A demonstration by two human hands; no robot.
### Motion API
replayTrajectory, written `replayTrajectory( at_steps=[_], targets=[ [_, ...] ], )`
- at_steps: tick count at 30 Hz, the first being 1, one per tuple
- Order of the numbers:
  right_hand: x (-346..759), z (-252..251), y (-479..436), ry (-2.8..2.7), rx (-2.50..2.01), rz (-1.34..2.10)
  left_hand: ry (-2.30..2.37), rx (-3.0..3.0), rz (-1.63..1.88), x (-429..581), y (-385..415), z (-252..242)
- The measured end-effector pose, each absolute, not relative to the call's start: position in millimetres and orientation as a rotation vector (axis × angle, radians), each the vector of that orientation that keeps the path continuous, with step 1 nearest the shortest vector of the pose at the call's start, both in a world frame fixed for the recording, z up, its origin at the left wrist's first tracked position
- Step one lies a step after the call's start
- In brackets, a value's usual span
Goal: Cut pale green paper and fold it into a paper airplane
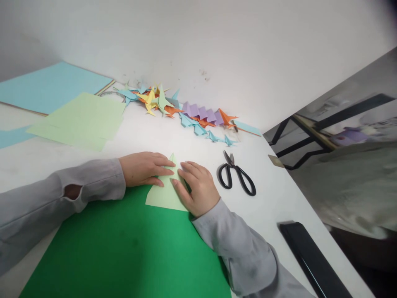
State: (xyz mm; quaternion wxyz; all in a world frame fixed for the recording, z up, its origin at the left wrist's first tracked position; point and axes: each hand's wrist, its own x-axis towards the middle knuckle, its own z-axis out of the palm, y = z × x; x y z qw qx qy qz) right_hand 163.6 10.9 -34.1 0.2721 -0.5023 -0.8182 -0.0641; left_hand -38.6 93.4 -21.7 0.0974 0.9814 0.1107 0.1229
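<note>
A pale green sheet of paper point(167, 196), folded to a point at its far end, lies on the far edge of a green mat point(133, 252). My left hand point(144, 169) rests on the paper's left side, palm down with its fingers stretched out across it. On the right side, my right hand point(198, 186) touches the paper with thumb and fingers apart. Neither hand grips the paper; both press on it from above. Parts of its side edges are hidden under my fingers.
Black-handled scissors point(237, 174) lie right of my right hand. Folded paper cranes point(151, 99) and a purple pleated strip point(201, 112) line the wall. Pale green sheets point(83, 120) and a blue stack point(52, 87) are at left; a black case point(313, 256) lies near the right edge.
</note>
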Motion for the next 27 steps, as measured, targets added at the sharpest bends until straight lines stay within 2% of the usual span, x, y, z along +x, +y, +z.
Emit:
replayTrajectory(
  at_steps=[9,19,27],
  targets=[
    [167,-31,2,-2.186,-1.265,-0.222,0.326,2.841,0.380,-41,93,-21],
    [162,-24,4,-2.368,-1.516,-0.248,0.301,2.894,0.371,-39,93,-22],
    [156,-17,21,-2.407,-1.547,-0.224,0.300,2.885,0.382,-38,92,-24]
  ],
)
